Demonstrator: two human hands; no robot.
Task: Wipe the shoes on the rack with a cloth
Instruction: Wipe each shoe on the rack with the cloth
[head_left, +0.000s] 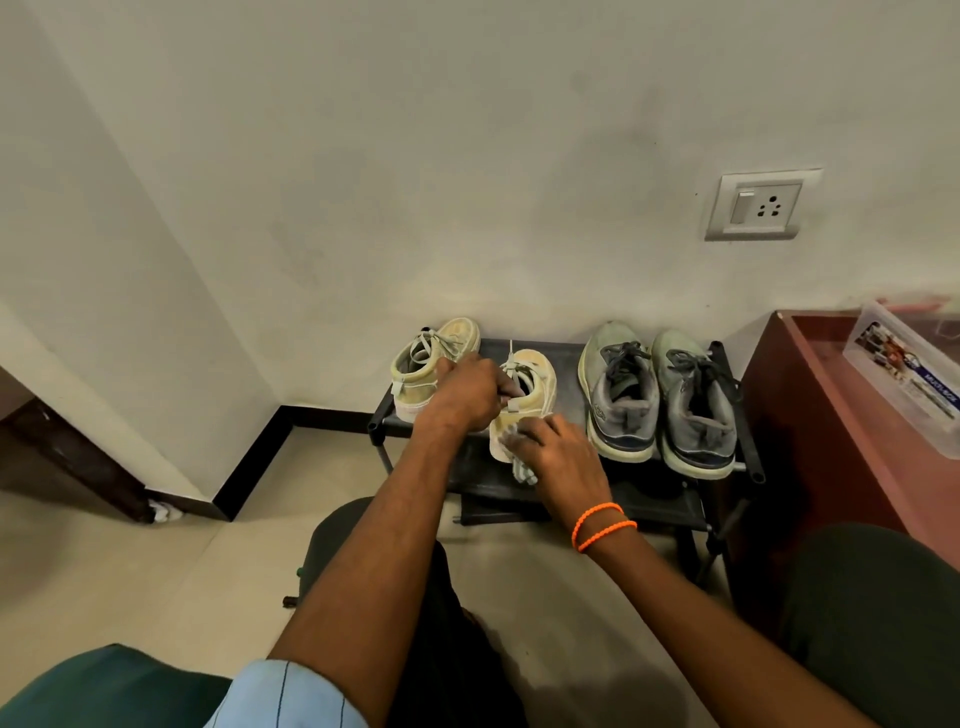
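**Softly Does It: A Light Shoe, a Floppy Cloth**

Right now the person sits in front of a low black rack (545, 491) by the wall. Four shoes sit on its top shelf. Two are yellow and two are grey.

The left hand (467, 392) reaches over the nearer yellow shoe (530, 387), and its fingers curl into the shoe's open top to hold it. The right hand (553, 447) presses a small pale cloth (522, 470) against the heel end of that shoe, with the fingers bent over the cloth.

The shoe looks light and a bit soft, so it would likely slide or tip if nobody held it. The open top is probably the best place to hold, since it gives the fingers an edge. The cloth looks thin and floppy and should bend round the heel.

The other yellow shoe (434, 364) sits just behind the left hand. The grey shoes (660, 395) wait to the right.

Most of the cloth hides under the right hand. The left fingertips hide inside the shoe. The lower shelf is dark and hard to see.
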